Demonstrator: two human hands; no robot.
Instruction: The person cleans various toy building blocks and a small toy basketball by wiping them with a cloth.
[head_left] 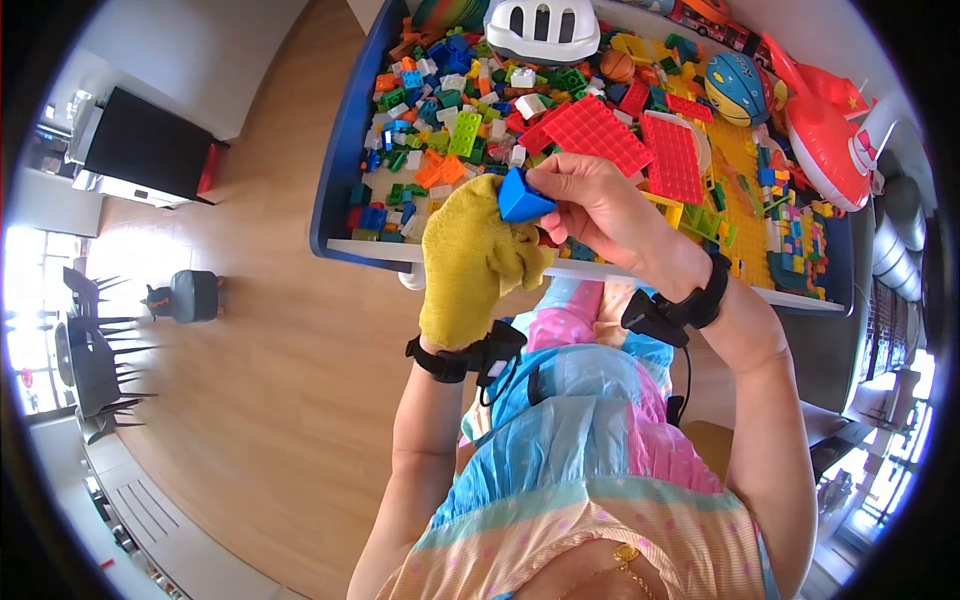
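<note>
A blue block (524, 197) with a slanted face is pinched between the thumb and fingers of my right hand (592, 207), over the near edge of the brick table (400, 254). My left hand (472, 262) is covered by a yellow-green cloth, and its fingers are wrapped in it. The cloth touches the left side of the blue block. Whether the left fingers grip anything beneath the cloth is hidden. Black bands with small devices circle both wrists.
Loose coloured bricks, red baseplates (600, 133), a white helmet (543, 30), a blue and yellow ball (738, 88) and a red inflatable toy (830, 140) lie on the table. Dark chairs (92, 355) and a small grey stool (194, 296) stand on the left.
</note>
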